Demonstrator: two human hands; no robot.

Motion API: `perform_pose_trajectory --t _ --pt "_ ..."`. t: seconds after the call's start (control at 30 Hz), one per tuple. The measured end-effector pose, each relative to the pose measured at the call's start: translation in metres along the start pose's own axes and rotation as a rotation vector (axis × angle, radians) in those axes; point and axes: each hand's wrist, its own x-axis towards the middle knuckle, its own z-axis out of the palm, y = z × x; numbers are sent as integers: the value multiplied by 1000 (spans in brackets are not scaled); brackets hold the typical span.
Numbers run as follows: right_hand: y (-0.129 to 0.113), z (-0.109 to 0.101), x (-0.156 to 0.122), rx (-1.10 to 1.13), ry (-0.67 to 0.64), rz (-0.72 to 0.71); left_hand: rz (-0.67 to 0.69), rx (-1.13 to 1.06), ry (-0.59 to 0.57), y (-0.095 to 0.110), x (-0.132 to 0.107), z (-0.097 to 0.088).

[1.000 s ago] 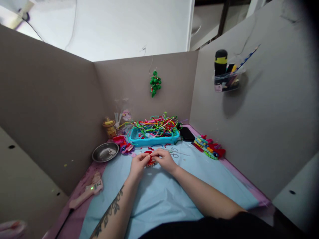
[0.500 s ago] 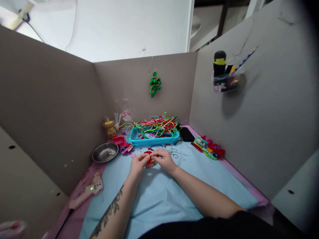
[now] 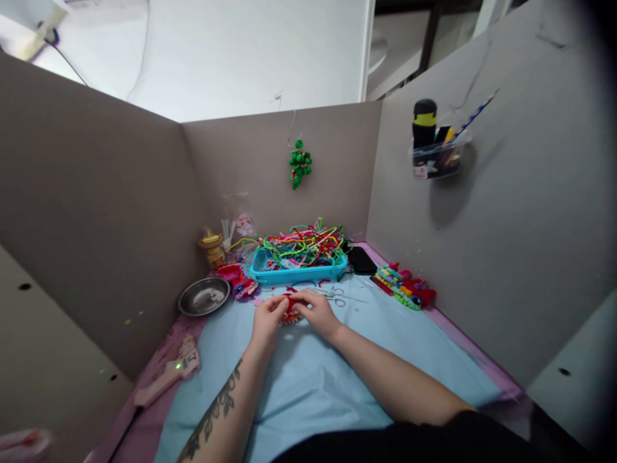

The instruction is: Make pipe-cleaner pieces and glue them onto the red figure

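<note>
Both my hands meet over the light blue mat [image 3: 308, 379] and pinch a small red pipe-cleaner piece [image 3: 290, 307] between them. My left hand [image 3: 267, 321] grips it from the left with curled fingers. My right hand [image 3: 314, 312] closes on it from the right. Just behind them a blue tray [image 3: 270, 275] is heaped with coloured pipe cleaners [image 3: 303, 244]. Small scissors [image 3: 337, 297] lie right of my right hand.
A metal bowl [image 3: 203, 296] and a pink glue gun [image 3: 166, 375] lie at the left. Finished coloured pieces [image 3: 405, 288] and a black phone [image 3: 361, 260] rest at the right. Grey cardboard walls [image 3: 96, 212] enclose the desk; a green ornament [image 3: 299, 162] hangs on the back wall.
My hands have drawn a little closer together on the red piece and shifted slightly; otherwise the scene is the same.
</note>
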Motion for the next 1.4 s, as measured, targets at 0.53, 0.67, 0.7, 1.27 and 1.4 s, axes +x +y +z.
perform_pose_trajectory --t 0.53,0.67,0.7,1.27,1.4 --pt "3 -5 0 -49 -57 -103 -87 -131 0 3 -6 5" --pt "1 -6 0 -37 -53 -110 -134 -152 -58 6 -7 4" --pt "0 -6 1 -26 -51 -99 -144 -153 -80 6 -7 3" --pt "7 -3 2 395 -32 226 211 175 -163 2 -1 -7" --pt "3 0 0 501 -23 309 293 290 -138 2 -2 -9"
